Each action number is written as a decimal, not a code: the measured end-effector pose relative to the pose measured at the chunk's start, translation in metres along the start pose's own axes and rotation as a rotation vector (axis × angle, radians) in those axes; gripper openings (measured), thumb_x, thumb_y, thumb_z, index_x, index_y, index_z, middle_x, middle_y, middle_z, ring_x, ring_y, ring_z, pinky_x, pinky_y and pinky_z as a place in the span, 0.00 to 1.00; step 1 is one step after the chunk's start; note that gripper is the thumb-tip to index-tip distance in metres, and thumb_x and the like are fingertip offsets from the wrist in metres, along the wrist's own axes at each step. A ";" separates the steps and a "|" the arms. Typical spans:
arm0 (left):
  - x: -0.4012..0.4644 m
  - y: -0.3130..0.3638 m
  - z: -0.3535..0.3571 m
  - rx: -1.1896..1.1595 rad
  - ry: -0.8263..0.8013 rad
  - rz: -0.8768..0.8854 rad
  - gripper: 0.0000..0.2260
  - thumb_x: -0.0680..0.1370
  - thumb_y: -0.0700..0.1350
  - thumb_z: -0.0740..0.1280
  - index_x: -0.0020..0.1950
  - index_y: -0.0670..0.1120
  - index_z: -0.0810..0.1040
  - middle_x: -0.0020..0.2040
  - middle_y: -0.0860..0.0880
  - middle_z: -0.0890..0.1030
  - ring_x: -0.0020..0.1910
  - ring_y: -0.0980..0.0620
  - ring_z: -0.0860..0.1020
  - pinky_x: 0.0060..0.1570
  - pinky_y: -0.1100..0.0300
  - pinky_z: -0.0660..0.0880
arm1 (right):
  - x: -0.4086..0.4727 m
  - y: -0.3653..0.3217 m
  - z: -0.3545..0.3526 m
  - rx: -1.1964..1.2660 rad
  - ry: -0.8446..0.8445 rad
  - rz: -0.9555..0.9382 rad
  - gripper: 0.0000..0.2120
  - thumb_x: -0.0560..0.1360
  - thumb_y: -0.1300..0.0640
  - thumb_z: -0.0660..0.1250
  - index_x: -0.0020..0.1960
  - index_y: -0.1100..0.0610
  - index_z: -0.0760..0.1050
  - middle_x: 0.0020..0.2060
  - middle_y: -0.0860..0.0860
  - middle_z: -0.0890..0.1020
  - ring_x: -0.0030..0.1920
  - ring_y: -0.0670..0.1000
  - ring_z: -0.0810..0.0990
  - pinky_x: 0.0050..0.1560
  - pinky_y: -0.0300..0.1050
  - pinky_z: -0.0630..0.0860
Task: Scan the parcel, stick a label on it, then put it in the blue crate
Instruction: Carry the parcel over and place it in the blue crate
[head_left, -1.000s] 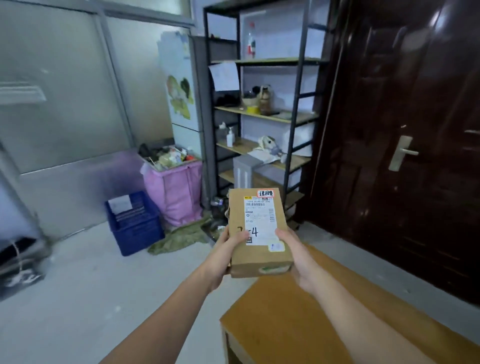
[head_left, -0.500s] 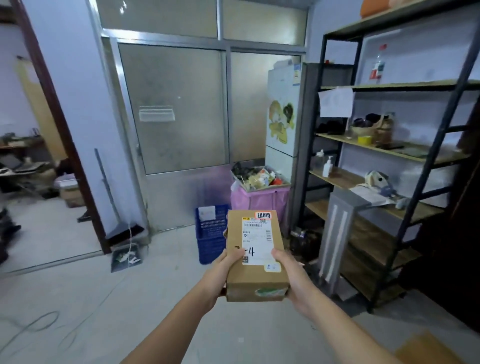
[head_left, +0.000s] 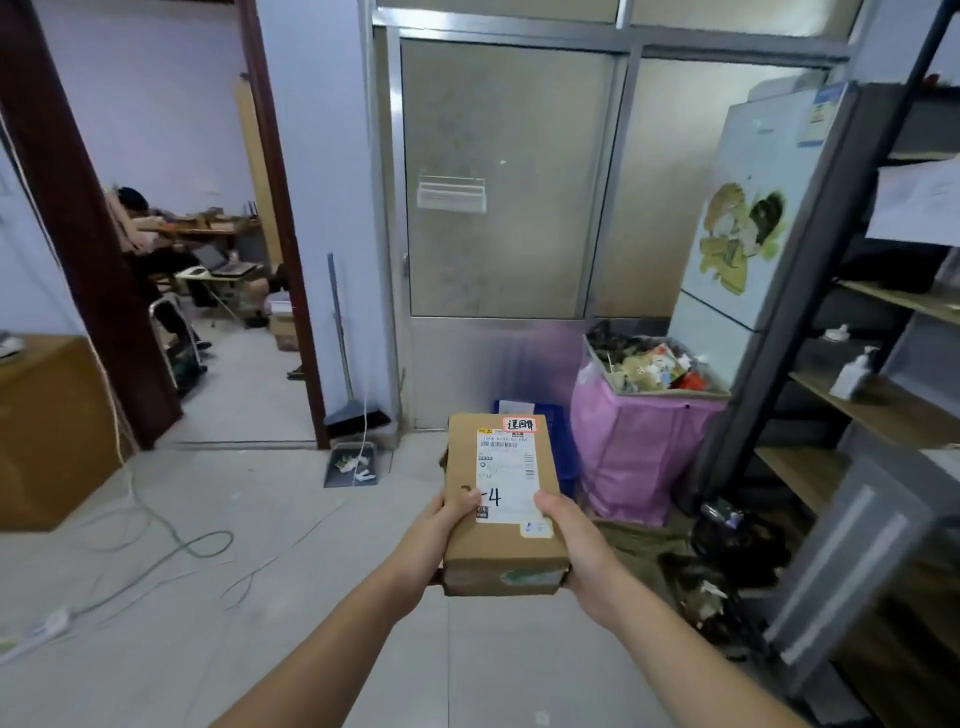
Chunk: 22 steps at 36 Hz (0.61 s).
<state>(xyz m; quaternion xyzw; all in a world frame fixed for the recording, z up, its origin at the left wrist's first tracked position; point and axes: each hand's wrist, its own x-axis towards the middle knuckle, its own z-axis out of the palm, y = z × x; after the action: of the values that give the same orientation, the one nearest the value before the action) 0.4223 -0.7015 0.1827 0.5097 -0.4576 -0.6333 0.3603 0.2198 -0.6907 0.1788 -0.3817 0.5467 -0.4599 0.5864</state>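
Note:
I hold a brown cardboard parcel (head_left: 465, 545) out in front of me at chest height, long side pointing away. A white shipping label (head_left: 506, 475) covers its top, with a small red-edged sticker (head_left: 520, 424) at the far end. My left hand (head_left: 441, 530) grips the parcel's left side, thumb on top. My right hand (head_left: 576, 545) grips its right side, thumb on the label. The blue crate (head_left: 563, 447) stands on the floor straight behind the parcel, mostly hidden by it.
A full pink bin (head_left: 634, 447) stands right of the crate, with a fridge (head_left: 753, 223) behind it. A metal shelf rack (head_left: 857, 364) lines the right side. Cables (head_left: 171, 540) lie on the floor at left, near a dustpan (head_left: 350, 462). A person sits beyond the doorway (head_left: 156, 249).
My view has swung to the left, away from the dark door and wooden table. The crate now sits behind the parcel. Both hands keep the same grip on it.

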 end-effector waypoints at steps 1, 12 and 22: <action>0.010 0.001 -0.007 -0.005 0.010 0.000 0.26 0.70 0.69 0.70 0.67 0.63 0.78 0.57 0.55 0.88 0.53 0.51 0.87 0.39 0.57 0.83 | 0.013 -0.001 0.005 -0.008 -0.005 0.006 0.16 0.79 0.44 0.67 0.65 0.46 0.78 0.52 0.51 0.90 0.52 0.55 0.89 0.53 0.57 0.85; 0.141 0.044 -0.092 0.006 0.001 -0.002 0.27 0.69 0.69 0.70 0.66 0.62 0.78 0.56 0.55 0.88 0.52 0.51 0.87 0.41 0.55 0.83 | 0.158 -0.034 0.064 -0.001 -0.032 0.055 0.28 0.68 0.32 0.70 0.65 0.41 0.79 0.55 0.50 0.89 0.55 0.56 0.88 0.60 0.62 0.82; 0.263 0.091 -0.136 0.020 -0.037 -0.014 0.28 0.68 0.70 0.70 0.65 0.61 0.78 0.52 0.56 0.89 0.49 0.53 0.88 0.39 0.57 0.82 | 0.277 -0.066 0.085 0.062 0.042 0.123 0.21 0.77 0.37 0.68 0.66 0.45 0.78 0.56 0.54 0.88 0.60 0.61 0.85 0.66 0.64 0.78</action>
<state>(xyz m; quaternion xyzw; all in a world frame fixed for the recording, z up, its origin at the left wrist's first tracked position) 0.4956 -1.0022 0.1775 0.5046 -0.4668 -0.6406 0.3423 0.2906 -0.9793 0.1705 -0.3192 0.5669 -0.4477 0.6134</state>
